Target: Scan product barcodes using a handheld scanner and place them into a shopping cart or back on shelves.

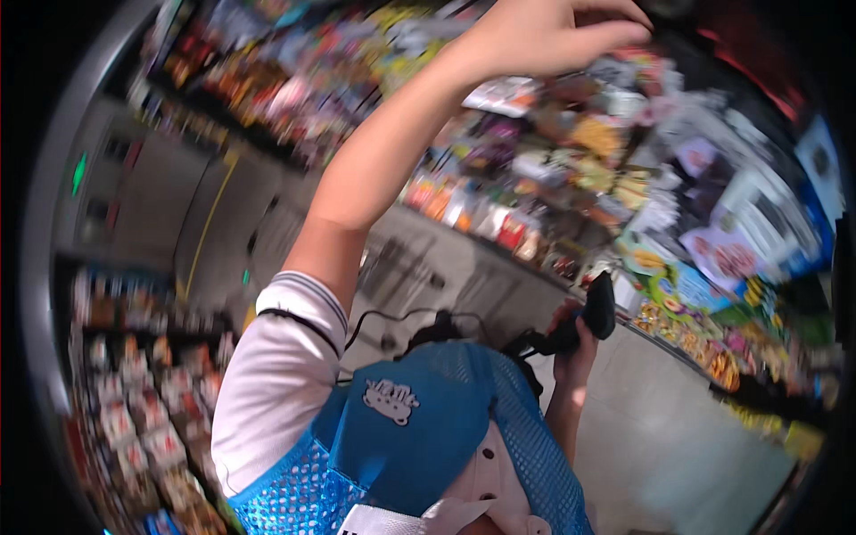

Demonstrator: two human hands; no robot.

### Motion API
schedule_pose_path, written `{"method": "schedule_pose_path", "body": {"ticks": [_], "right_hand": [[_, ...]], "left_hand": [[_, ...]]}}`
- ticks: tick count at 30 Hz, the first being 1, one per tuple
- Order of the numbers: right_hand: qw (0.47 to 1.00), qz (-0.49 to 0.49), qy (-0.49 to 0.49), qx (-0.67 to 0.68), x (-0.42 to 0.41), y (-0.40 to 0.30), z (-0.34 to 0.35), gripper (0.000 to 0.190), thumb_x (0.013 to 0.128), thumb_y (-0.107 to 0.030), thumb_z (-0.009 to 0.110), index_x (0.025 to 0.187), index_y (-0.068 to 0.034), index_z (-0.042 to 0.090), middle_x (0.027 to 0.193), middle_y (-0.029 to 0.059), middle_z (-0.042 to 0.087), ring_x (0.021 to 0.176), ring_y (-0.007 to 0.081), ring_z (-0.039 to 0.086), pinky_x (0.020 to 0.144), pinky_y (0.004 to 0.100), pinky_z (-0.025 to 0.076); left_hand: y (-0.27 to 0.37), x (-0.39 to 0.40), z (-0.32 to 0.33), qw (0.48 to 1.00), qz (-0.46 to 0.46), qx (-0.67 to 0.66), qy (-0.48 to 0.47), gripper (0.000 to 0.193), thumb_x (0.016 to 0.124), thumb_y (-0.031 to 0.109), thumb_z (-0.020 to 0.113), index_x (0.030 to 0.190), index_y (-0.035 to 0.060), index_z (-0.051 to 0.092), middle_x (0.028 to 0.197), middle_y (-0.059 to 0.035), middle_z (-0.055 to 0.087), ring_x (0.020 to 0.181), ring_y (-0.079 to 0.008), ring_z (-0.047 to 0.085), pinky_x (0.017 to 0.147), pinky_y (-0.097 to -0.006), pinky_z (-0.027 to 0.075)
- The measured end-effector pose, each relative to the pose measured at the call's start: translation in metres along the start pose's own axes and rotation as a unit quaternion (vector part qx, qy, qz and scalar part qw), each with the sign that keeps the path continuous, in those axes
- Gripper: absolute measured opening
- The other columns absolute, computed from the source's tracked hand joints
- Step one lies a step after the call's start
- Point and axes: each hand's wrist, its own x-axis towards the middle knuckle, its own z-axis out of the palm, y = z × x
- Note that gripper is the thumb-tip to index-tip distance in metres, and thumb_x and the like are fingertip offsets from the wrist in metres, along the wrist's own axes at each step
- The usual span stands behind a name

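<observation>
My left hand [552, 37] reaches out at the top edge of the head view, over a sloping display of packaged goods [495, 137]. Its thumb and a finger are apart with nothing visible between them; the other fingers are cut off by the frame. Just below that hand lies a white packet [506, 95]. Lower on the right, my right hand [576, 351] is wrapped around a black handheld device [600, 307], beside the front edge of the display. A black cable [394, 314] runs across in front of my body. Motion blurs most packets.
Bagged snacks [695, 341] line the display's front edge on the right. Purple and white printed packs [725, 247] are piled above them. Shelves of boxed goods [144, 408] stand at lower left. Grey tiled floor [642, 428] lies between; a yellow line [210, 221] crosses it.
</observation>
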Motion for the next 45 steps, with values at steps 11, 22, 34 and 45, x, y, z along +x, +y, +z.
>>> {"method": "schedule_pose_path", "body": {"ticks": [11, 22, 34, 45], "right_hand": [[0.897, 0.218, -0.232, -0.306, 0.057, 0.089, 0.069, 0.044, 0.081, -0.009, 0.068, 0.122, 0.003, 0.057, 0.104, 0.0118, 0.065, 0.093, 0.0195, 0.062, 0.082, 0.0329, 0.048], [0.671, 0.166, -0.479, -0.542, 0.054, 0.257, 0.236, 0.031, 0.076, -0.007, 0.076, 0.103, 0.004, 0.067, 0.093, 0.0087, 0.072, 0.084, 0.0117, 0.066, 0.076, 0.0282, 0.052], [0.547, 0.208, -0.451, -0.674, 0.061, 0.328, 0.247, 0.054, 0.066, -0.004, 0.074, 0.117, 0.004, 0.059, 0.103, 0.0146, 0.068, 0.096, 0.0187, 0.066, 0.082, 0.0320, 0.052], [0.599, 0.323, -0.293, -0.671, 0.014, 0.279, 0.209, 0.068, 0.060, -0.025, 0.076, 0.119, 0.004, 0.059, 0.106, 0.0165, 0.068, 0.100, 0.0231, 0.067, 0.086, 0.0351, 0.051]], "left_hand": [[-0.044, -0.541, -0.013, 0.755, -0.598, 0.207, 0.172, 0.036, 0.079, 0.042, 0.072, 0.077, 0.0057, 0.073, 0.082, -0.0135, 0.067, 0.082, -0.0276, 0.065, 0.068, -0.0356, 0.047], [-0.086, -0.787, 0.031, 0.634, -0.755, 0.043, 0.165, 0.031, 0.087, 0.026, 0.062, 0.104, 0.0013, 0.067, 0.101, -0.0206, 0.067, 0.094, -0.0360, 0.064, 0.082, -0.0406, 0.050], [-0.265, -0.910, 0.137, 0.439, -0.895, -0.082, -0.005, 0.094, 0.073, 0.068, 0.064, 0.129, -0.0055, 0.052, 0.135, -0.0217, 0.052, 0.134, -0.0356, 0.040, 0.113, -0.0440, 0.028], [-0.254, -0.950, 0.235, 0.321, -0.931, 0.058, 0.162, 0.106, 0.072, 0.035, 0.073, 0.143, -0.0108, 0.009, 0.138, -0.0333, 0.030, 0.131, -0.0498, 0.033, 0.109, -0.0531, 0.028]]}}
